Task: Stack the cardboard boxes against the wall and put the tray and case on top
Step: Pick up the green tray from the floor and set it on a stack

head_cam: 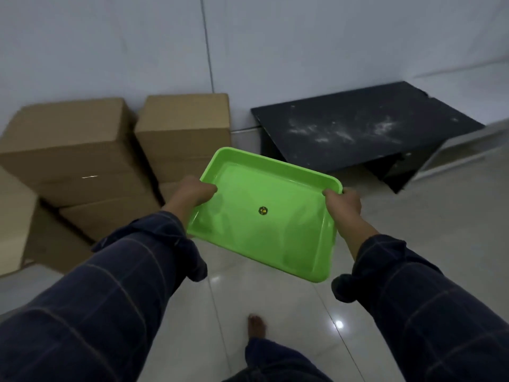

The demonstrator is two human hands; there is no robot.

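Observation:
I hold a bright green plastic tray [275, 188] in the air over the floor, with a small round sticker in its middle. My left hand [192, 193] grips its left rim and my right hand [343, 206] grips its right rim. Brown cardboard boxes stand in two stacks against the white wall at the left: a left stack [71, 139] and a right stack [184, 125]. The tray is to the right of the stacks and lower than their tops. No case is in view.
A low black dusty table [366, 128] stands against the wall at the right. Another cardboard box [13, 216] is at the far left edge. The floor [275, 312] is glossy light tile, and my bare foot [257, 325] is on it below the tray.

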